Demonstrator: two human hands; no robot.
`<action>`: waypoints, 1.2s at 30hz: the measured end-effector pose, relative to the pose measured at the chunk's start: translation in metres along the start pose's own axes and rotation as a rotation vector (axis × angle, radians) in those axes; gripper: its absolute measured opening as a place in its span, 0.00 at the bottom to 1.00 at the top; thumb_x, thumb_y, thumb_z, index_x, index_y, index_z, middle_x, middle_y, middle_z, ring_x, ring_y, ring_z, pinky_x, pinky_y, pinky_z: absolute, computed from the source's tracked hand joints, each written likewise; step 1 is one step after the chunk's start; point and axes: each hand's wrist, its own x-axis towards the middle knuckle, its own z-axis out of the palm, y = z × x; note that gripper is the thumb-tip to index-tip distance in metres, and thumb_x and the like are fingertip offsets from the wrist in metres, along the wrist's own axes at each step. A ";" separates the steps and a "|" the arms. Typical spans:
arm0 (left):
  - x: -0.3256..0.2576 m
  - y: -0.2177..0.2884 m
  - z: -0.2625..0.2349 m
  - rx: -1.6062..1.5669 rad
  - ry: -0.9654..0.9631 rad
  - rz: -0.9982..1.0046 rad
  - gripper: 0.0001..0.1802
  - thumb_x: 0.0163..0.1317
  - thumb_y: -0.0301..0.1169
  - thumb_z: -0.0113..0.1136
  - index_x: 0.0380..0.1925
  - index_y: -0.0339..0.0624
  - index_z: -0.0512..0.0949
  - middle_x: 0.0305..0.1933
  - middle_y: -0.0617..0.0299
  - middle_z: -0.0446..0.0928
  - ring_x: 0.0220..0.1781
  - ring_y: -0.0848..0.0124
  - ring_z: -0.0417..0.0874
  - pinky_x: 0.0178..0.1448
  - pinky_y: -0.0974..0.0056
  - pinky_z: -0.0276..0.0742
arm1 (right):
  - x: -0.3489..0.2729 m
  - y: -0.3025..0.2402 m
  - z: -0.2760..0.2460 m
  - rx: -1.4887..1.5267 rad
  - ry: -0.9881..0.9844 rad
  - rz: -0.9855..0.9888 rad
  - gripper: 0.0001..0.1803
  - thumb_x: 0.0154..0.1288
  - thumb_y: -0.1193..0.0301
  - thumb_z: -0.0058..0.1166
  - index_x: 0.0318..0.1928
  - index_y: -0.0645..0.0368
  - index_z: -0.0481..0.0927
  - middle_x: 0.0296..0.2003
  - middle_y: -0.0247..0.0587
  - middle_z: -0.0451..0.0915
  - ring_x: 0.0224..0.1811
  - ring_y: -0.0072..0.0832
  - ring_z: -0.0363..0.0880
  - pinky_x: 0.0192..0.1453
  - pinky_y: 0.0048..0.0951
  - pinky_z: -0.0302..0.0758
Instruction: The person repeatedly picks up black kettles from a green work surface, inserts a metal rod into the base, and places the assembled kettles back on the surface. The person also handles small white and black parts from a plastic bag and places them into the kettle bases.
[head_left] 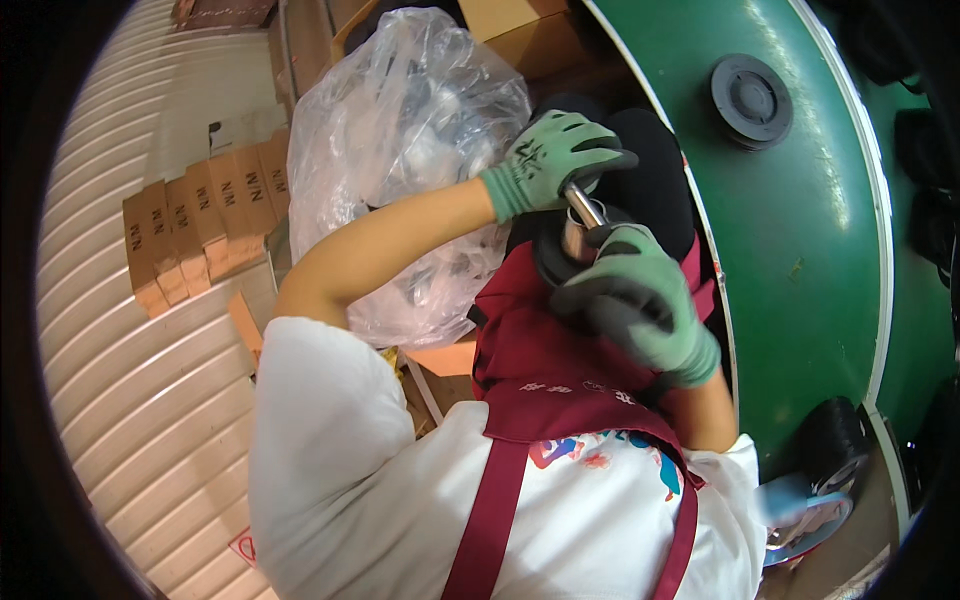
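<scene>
My left hand [565, 158], in a green knit glove with dark-coated fingers, is closed on the upper end of a shiny metal rod [587, 208]. The rod slants down toward a dark round part [550, 252] with a bright metal centre, held over my lap. Right beside it is my gloved right hand [645, 300], fingers curled and partly blurred at the rod's lower end. What those fingers grip is hidden. My maroon apron [540, 340] lies under the part.
A large clear plastic bag [400, 150] of wrapped items stands at my left. Beyond it are several brown cartons [205, 215] against a ribbed wall. On the green tabletop [790, 270] at my right lies a dark round disc [751, 101].
</scene>
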 end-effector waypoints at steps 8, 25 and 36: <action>0.000 0.042 -0.047 0.501 -0.422 -0.263 0.38 0.57 0.39 0.62 0.69 0.39 0.70 0.79 0.42 0.57 0.79 0.44 0.56 0.79 0.34 0.48 | 0.094 0.081 -0.042 0.325 0.250 0.042 0.27 0.79 0.65 0.51 0.73 0.59 0.67 0.62 0.45 0.77 0.65 0.35 0.75 0.72 0.34 0.71; 0.045 0.031 -0.108 -1.396 -0.882 -1.701 0.19 0.65 0.42 0.64 0.55 0.55 0.79 0.56 0.68 0.81 0.53 0.70 0.86 0.62 0.56 0.82 | 0.162 0.149 0.005 -0.914 -0.634 -0.030 0.25 0.73 0.63 0.53 0.68 0.52 0.77 0.64 0.47 0.79 0.66 0.41 0.79 0.69 0.36 0.74; 0.076 0.034 -0.091 -1.141 -1.106 -2.060 0.18 0.71 0.45 0.65 0.55 0.53 0.80 0.48 0.70 0.83 0.53 0.72 0.86 0.62 0.52 0.84 | 0.179 0.164 0.003 -0.869 -0.682 -0.050 0.23 0.70 0.63 0.54 0.64 0.52 0.79 0.62 0.47 0.81 0.61 0.44 0.82 0.64 0.39 0.77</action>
